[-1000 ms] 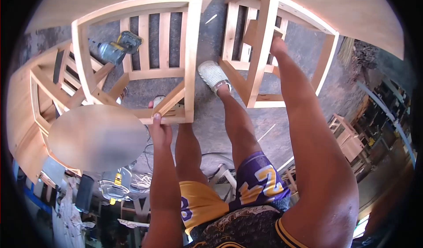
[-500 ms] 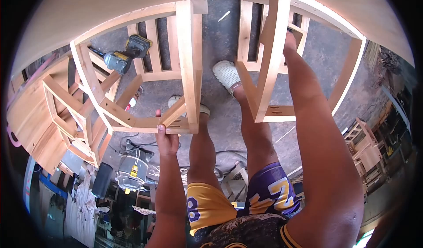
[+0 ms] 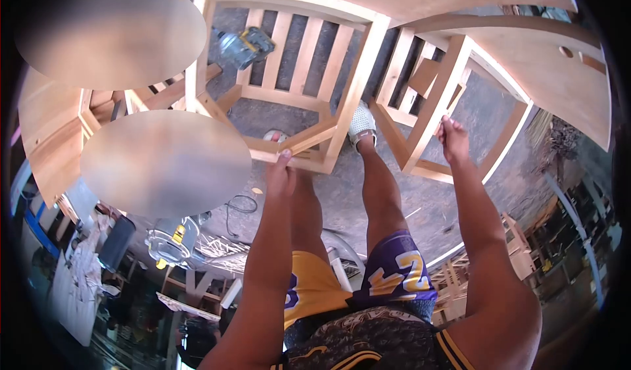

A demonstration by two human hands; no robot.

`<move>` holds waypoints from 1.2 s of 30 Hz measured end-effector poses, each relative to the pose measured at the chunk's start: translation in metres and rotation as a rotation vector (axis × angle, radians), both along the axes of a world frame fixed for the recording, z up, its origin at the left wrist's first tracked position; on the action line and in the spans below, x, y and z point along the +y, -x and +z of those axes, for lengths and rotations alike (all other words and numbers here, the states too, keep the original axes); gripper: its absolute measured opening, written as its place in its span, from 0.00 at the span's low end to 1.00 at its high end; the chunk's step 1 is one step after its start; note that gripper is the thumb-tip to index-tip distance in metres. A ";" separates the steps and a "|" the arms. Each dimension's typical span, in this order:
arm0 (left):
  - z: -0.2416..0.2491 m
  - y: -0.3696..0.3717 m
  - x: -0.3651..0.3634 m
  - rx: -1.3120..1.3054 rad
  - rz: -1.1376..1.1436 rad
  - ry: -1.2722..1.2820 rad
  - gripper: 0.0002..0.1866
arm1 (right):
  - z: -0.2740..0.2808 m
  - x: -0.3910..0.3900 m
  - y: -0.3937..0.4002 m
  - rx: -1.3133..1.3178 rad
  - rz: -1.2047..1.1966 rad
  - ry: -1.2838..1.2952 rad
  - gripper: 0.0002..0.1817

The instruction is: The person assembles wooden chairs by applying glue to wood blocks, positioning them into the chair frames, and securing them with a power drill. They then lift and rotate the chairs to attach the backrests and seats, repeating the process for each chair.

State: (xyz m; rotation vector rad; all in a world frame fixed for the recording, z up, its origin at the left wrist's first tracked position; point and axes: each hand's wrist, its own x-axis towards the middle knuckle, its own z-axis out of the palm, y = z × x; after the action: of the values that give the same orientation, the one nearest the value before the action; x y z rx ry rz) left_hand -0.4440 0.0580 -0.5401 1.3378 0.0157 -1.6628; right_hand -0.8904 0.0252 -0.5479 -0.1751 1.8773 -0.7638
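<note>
I hold two bare wooden chair frames above the grey floor. My left hand (image 3: 281, 172) grips the near rail of the left chair frame (image 3: 348, 94), whose slatted side shows beyond. My right hand (image 3: 452, 138) is closed around a leg of the right chair frame (image 3: 427, 107). My legs stand below, one white shoe (image 3: 361, 124) between the two frames.
A yellow and grey power drill (image 3: 244, 45) lies past the left frame. More wooden frames (image 3: 59, 140) sit at the left. A round machine (image 3: 172, 240) with a cable (image 3: 240, 205) rests lower left. Small wooden furniture (image 3: 519, 232) stands at the right.
Both frames have swung toward the right and upward in view. My right hand has slid down from the frame's inner part to its leg. My left hand keeps its grip.
</note>
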 end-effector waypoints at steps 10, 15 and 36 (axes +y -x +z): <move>0.009 0.003 -0.006 0.120 0.082 -0.043 0.35 | 0.071 0.031 -0.059 -0.271 -0.030 -0.056 0.04; -0.002 -0.001 -0.003 0.167 0.077 -0.046 0.40 | 0.090 0.010 -0.063 -0.065 0.032 0.038 0.10; 0.004 0.001 -0.007 0.053 0.096 -0.011 0.41 | 0.020 -0.131 -0.336 -0.372 1.423 -0.155 0.06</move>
State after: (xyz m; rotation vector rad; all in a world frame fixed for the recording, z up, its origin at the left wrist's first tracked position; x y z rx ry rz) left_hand -0.4451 0.0508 -0.5359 1.2813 0.1191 -1.6188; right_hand -0.5542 -0.1058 -0.5278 -1.0375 1.0242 0.3254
